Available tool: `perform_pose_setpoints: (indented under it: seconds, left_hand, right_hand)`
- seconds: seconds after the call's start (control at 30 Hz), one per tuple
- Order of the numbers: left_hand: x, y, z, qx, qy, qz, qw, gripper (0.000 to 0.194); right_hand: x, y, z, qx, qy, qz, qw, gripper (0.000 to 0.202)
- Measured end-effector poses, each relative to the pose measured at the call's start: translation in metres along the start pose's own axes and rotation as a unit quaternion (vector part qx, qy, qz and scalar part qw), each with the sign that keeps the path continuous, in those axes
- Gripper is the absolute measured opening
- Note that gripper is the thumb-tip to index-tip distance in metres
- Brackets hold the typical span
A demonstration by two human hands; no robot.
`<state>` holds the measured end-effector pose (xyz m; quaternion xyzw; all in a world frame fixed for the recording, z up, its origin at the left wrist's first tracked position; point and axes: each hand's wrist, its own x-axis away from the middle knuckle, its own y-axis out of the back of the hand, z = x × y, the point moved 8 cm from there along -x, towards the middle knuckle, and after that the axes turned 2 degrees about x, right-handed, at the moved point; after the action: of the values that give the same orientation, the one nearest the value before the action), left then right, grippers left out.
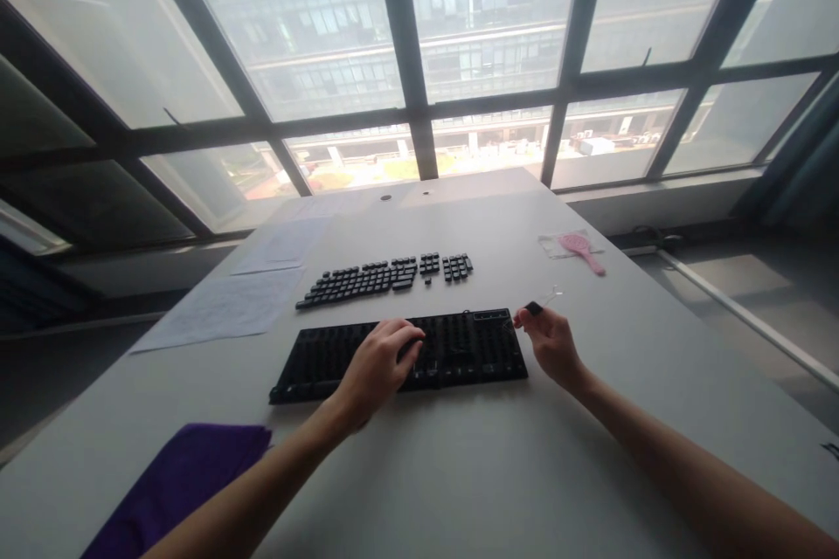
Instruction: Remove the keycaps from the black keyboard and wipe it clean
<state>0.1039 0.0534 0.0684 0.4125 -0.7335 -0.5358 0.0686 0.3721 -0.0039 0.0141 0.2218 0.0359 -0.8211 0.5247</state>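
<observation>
A black keyboard [472,354] lies on the white table in front of me; its key area looks stripped of caps. My left hand [380,360] rests over the middle of the keyboard, thumb and fingers curled around something dark that I cannot make out. Just off the keyboard's right end, my right hand [552,345] is closed on what looks like a wire keycap puller [533,308], with a black handle and thin wires pointing away from me. Behind the keyboard, black keycaps [367,281] are laid out in rows. One small keycap [428,281] sits slightly apart from the blocks.
Sheets of paper [216,307] lie along the left side of the table. A purple cloth [183,480] is at the front left. To the right, a pink hairbrush [580,249] rests on a clear plastic bag [551,246]. Large windows stand beyond the table.
</observation>
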Motion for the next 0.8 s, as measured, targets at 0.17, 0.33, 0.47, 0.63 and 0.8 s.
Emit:
perform_pose_setpoints:
  seconds: [0.17, 0.33, 0.47, 0.63, 0.8]
  left_hand:
    - [0.069, 0.063, 0.078, -0.071, 0.078, -0.080, 0.991, 0.018]
    - [0.122, 0.096, 0.130, -0.082, 0.138, -0.097, 0.982, 0.020]
    - [0.144, 0.092, 0.142, 0.007, 0.162, -0.054, 0.985, 0.023]
    - [0.154, 0.075, 0.123, 0.111, 0.140, 0.018, 0.984, 0.033]
    - [0.151, 0.075, 0.099, 0.075, 0.114, -0.015, 0.991, 0.025]
  right_hand:
    - [0.010, -0.033, 0.021, 0.049, 0.011, 0.085, 0.995, 0.038]
    - [0.015, -0.053, 0.017, 0.097, -0.015, 0.113, 0.989, 0.042]
    - [0.009, -0.038, 0.000, 0.127, -0.033, 0.114, 0.985, 0.043]
    - [-0.013, -0.011, -0.015, 0.199, -0.040, 0.119, 0.972, 0.042]
    - [-0.035, -0.034, 0.008, 0.197, -0.020, 0.104, 0.975, 0.039]
